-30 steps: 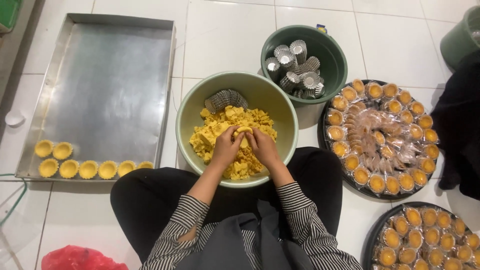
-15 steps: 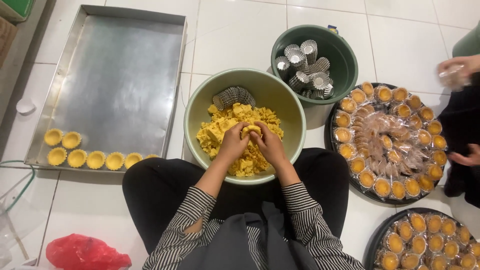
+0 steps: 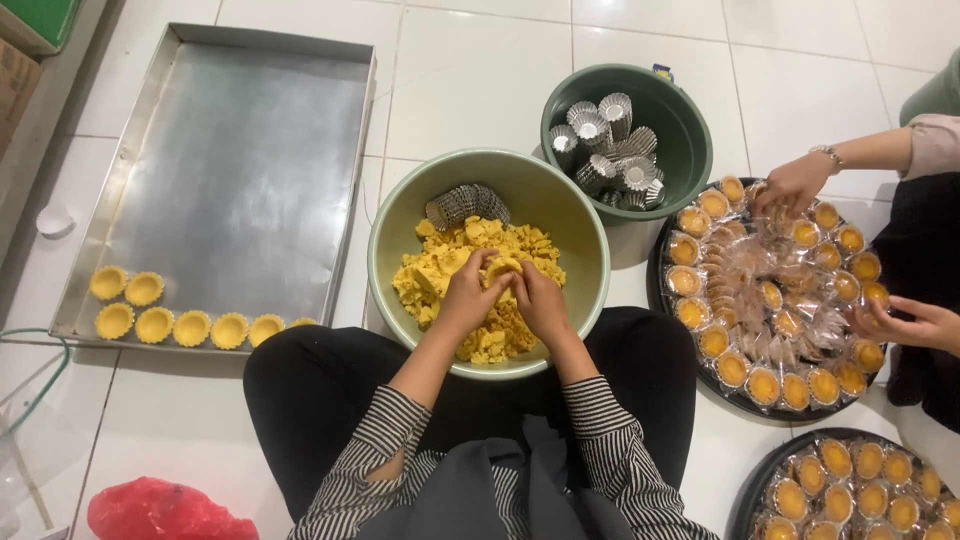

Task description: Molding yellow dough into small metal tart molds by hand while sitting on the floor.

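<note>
Both hands meet over the green bowl (image 3: 590, 250). The left hand (image 3: 468, 295) and right hand (image 3: 540, 300) pinch a small lump of dough (image 3: 500, 266) between their fingertips, just above the crumbly yellow heap. The dough looks soft, light and apt to crumble, so it is probably best cupped from both sides rather than squeezed hard. Just beyond the fingers lies a stack of fluted tins (image 3: 462, 204). The palms and most of the lump are hidden, so the lump's shape is unclear.
</note>
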